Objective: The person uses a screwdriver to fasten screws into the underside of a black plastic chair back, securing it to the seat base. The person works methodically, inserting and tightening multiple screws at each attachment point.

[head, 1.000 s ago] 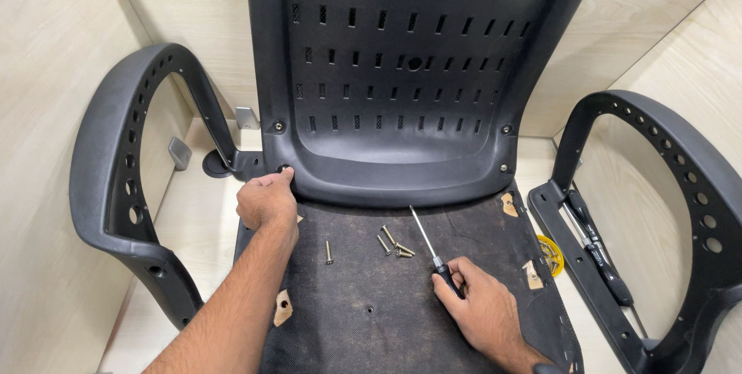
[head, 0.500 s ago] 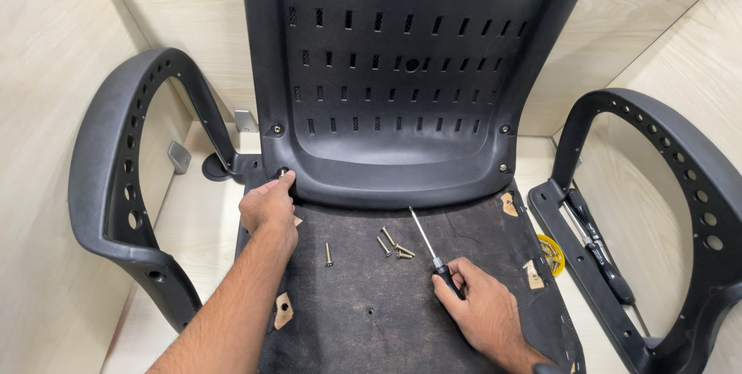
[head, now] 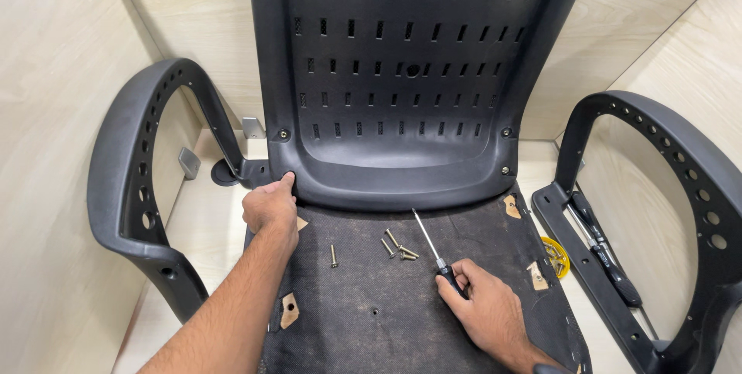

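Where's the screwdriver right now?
The screwdriver lies on the black seat underside, right of centre in the head view, its handle in the right hand and its tip pointing toward the backrest, beside the loose screws.
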